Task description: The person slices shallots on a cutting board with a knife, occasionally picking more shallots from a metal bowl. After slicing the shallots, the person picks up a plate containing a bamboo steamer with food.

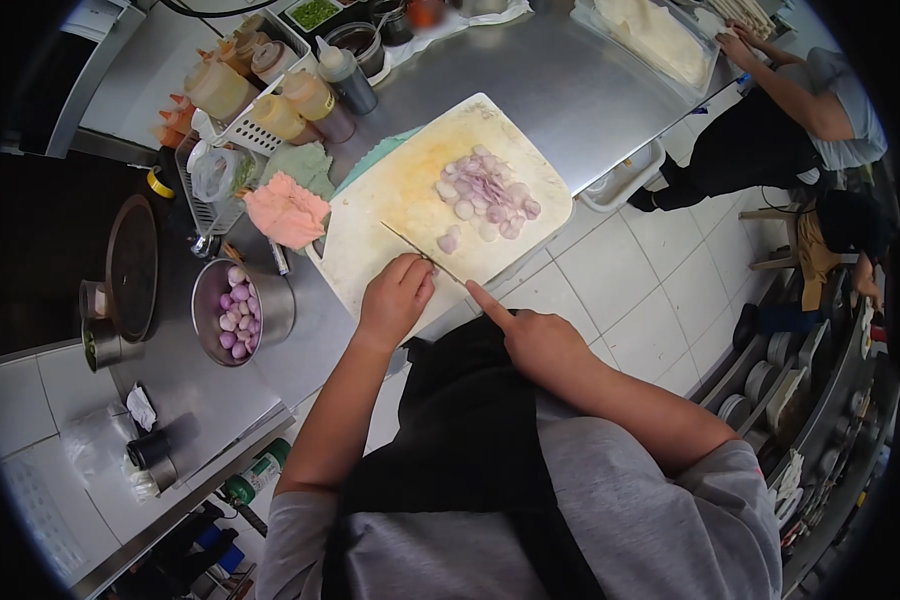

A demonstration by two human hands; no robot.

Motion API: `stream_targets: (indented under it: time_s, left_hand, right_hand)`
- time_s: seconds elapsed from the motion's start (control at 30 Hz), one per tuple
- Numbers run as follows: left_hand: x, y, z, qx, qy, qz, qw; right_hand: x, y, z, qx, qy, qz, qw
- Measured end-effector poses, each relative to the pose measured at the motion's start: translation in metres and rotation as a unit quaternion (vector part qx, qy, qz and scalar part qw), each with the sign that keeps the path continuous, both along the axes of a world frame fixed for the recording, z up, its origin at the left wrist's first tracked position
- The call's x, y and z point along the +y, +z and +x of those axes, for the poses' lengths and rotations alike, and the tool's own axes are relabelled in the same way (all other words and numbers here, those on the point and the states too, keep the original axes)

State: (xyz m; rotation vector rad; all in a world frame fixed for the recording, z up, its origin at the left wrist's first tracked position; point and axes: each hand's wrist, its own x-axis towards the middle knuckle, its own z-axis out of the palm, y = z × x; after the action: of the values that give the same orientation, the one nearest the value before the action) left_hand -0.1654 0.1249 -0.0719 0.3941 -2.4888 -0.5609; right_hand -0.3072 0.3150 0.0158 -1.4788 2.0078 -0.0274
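Observation:
My right hand [545, 340] grips a knife [411, 242], its index finger stretched along the top of the blade. The handle is hidden in the fist. The thin blade lies across the near part of a white cutting board [370, 235]. Close against the blade, my left hand [395, 300] is closed, fingertips curled over what looks like a shallot, mostly hidden under them. Beyond the knife, sliced shallots [485, 190] form a loose pile on the board, with a few slices [449, 239] lying apart, nearer the blade.
Whole peeled shallots fill a metal pot [279, 305] at the left. A pink cloth [287, 207] and a green cloth [305, 165] lie beside the board. Sauce bottles [308, 95] stand in a white basket behind. Another person [785, 125] works at the far right; a shelf rack [770, 400] lines the right.

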Motion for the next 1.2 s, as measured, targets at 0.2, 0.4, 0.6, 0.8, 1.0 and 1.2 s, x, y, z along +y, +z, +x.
stream_targets:
  time_s: [0.2,0.4,0.6,0.8,1.0,1.2]
  left_hand:
    - [0.001,-0.001,0.000,0.001,0.011,-0.008,1.000]
    - [0.001,-0.003,0.000,0.010,0.010,-0.012,1.000]
    - [0.001,-0.003,0.001,0.014,0.016,-0.023,0.999]
    - [0.001,-0.005,0.004,0.009,0.014,-0.016,1.000]
    - [0.002,-0.004,0.004,0.019,0.018,-0.029,0.999]
    - [0.001,-0.004,0.005,0.010,0.015,-0.025,1.000]
  right_hand:
    - [-0.004,-0.013,0.004,0.012,-0.003,-0.064,0.998]
    - [-0.005,-0.018,0.005,0.019,0.001,-0.068,0.998]
    - [-0.003,-0.013,0.006,0.012,0.004,-0.019,1.000]
    - [-0.005,-0.005,0.007,0.002,-0.003,-0.020,1.000]
    - [-0.017,-0.023,0.011,0.009,-0.007,-0.041,0.999]
    - [-0.007,-0.008,0.006,-0.017,-0.009,-0.024,1.000]
